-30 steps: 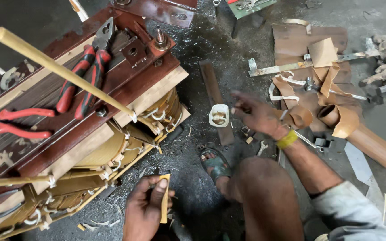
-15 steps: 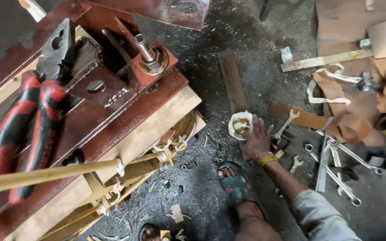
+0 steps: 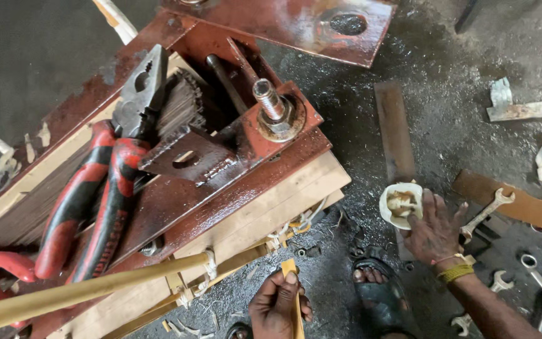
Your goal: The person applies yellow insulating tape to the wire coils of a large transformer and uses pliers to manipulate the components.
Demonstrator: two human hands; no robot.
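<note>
The biggest thing I see is the rust-red steel frame [image 3: 221,182], up and to the left of both my hands, clamped over pale wooden blocks [image 3: 283,210] with a threaded bolt [image 3: 270,99] standing up from it. Red-and-black pliers [image 3: 105,188] lie across its top, well left of my left hand. A yellow-sleeved rod [image 3: 83,292] runs out from the frame's lower edge, ending just left of that hand.

My right hand [image 3: 437,229] rests on the oily floor [image 3: 359,144] with its fingers spread flat; the fingertips touch a small white cup [image 3: 400,204] holding brownish paste, which sits just beyond them. A yellow band [image 3: 456,273] circles that wrist. An open-ended spanner [image 3: 487,210] lies just right of this hand, on a brown strip [image 3: 515,204].

My left hand [image 3: 277,307], at the bottom edge, is pressed together, thumb and fingers pinching a narrow yellow strip [image 3: 293,295] that stands upright out of the grip. My sandalled foot [image 3: 381,295] sits between the two hands.
</note>
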